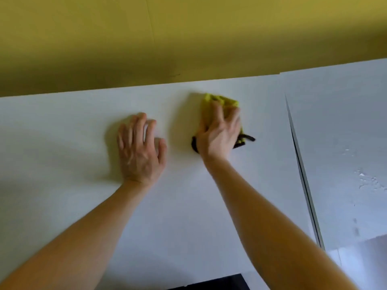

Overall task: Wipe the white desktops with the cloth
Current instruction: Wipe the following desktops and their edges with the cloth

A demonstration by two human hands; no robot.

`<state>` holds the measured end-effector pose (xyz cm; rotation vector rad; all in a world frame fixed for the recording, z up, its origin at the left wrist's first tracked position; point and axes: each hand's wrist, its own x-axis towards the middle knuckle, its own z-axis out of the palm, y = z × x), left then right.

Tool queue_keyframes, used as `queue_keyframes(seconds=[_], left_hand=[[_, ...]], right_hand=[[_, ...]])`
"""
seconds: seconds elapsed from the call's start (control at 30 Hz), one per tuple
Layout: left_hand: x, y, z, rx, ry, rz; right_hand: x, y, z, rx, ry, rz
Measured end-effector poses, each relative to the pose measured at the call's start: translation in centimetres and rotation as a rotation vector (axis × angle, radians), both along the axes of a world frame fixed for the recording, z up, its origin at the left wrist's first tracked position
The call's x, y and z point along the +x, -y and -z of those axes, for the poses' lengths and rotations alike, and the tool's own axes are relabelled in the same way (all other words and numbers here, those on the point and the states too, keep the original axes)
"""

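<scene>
Yellow-green cloth (222, 100), edged in black, lies bunched on the white table (62, 143) near its far edge, just short of the yellow wall (188, 38). The person's right hand (217, 135) is flat on top of it, fingers (230, 116) spread and pressing down rather than clenched around it. Black trim pokes out on both sides of the palm. The left hand (139, 149) rests bare on the table off to the side, fingers (142, 122) loosely fanned and holding nothing, seemingly as a brace.

From where I stand, the risk is the loose hold. With nothing pinching the cloth, a quick stroke could let the hand slide off it or roll it into a wad that skips patches. To the right runs a gap (301, 170) before the neighbouring table (339, 122), where droplets (368, 181) glisten. The trailing trim could snag in that gap, and those wet spots may be smeared instead of lifted if the cloth arrives bunched.
</scene>
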<state>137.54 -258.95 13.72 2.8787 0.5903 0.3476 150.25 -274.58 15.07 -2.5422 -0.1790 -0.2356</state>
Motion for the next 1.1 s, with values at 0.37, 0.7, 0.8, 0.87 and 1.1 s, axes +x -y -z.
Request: queue_keyframes(seconds=[0.37,0.7,0.8,0.87,1.1], left_hand=[[0.1,0.2,-0.7,-0.010,-0.022,-0.002],[0.1,0.3,-1.0,-0.021,-0.001,-0.011],[0.2,0.3,-1.0,-0.015,-0.016,-0.010],[0.2,0.3,-0.9,-0.006,-0.026,-0.007],[0.1,0.0,-0.6,0.025,-0.027,-0.004]], right_hand=[[6.6,1.6,0.3,-0.007,-0.035,0.351],[11.1,5.9,-0.8,-0.184,0.052,-0.231],[10.1,4.2,0.6,-0.154,0.038,0.272],[7.1,-1.4,1.1,-0.075,0.026,0.096],[5.5,-3.4,-0.3,-0.062,0.016,-0.727]])
